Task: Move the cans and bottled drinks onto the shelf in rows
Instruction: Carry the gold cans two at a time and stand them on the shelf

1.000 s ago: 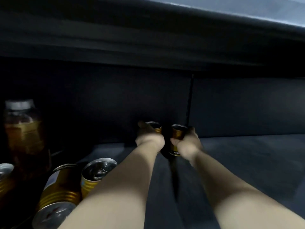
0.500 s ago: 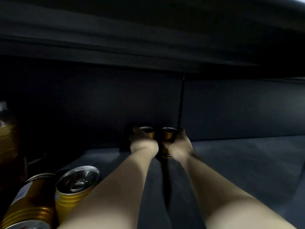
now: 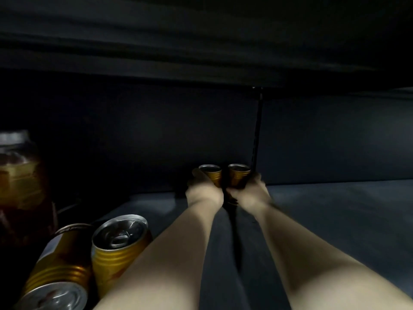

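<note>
Head view: dark shelf (image 3: 335, 209) fills frame. Amber bottle (image 3: 20, 175) at 9 o'clock, blurred. At 7 o'clock, near can (image 3: 120, 249) touches second can (image 3: 58, 265). Centre, by back wall: left hand (image 3: 204, 191) wrapped round left can (image 3: 211, 175), right hand (image 3: 248, 193) round right can (image 3: 238, 175). Both cans upright, just beside each other.

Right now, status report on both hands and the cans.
Left hand grips left can, right hand grips right can. Both cans upright, side by side, deep on the shelf. Spare cans and bottle at near left, nothing seen blocking.
</note>
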{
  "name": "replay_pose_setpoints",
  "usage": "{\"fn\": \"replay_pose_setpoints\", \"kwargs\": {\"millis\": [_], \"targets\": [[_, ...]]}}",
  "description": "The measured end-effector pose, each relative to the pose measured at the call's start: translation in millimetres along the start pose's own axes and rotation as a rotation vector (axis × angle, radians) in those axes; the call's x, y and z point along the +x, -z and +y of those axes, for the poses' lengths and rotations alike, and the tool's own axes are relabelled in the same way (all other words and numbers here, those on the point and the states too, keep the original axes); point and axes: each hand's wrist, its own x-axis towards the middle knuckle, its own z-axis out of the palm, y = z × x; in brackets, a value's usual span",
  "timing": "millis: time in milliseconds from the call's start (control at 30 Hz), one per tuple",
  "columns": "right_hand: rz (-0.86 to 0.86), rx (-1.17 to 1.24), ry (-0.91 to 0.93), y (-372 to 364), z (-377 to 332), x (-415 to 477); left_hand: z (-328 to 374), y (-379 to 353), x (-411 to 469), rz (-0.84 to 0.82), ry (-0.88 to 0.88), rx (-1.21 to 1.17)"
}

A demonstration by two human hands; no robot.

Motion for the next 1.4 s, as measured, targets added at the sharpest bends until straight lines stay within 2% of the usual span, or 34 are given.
{"fn": "replay_pose_setpoints", "kwargs": {"millis": [467, 900, 1400], "targets": [[0.006, 0.016, 0.023, -3, 1, -1, -3, -3, -4, 0.055, -0.004, 0.030], [0.003, 0.023, 0.011, 0, -3, -4, -2, -1, -5, 0.040, 0.023, 0.034], [-0.031, -0.127, -0.059, 4, -6, -9, 9, 9, -24, -0.040, 0.017, 0.001]]}}
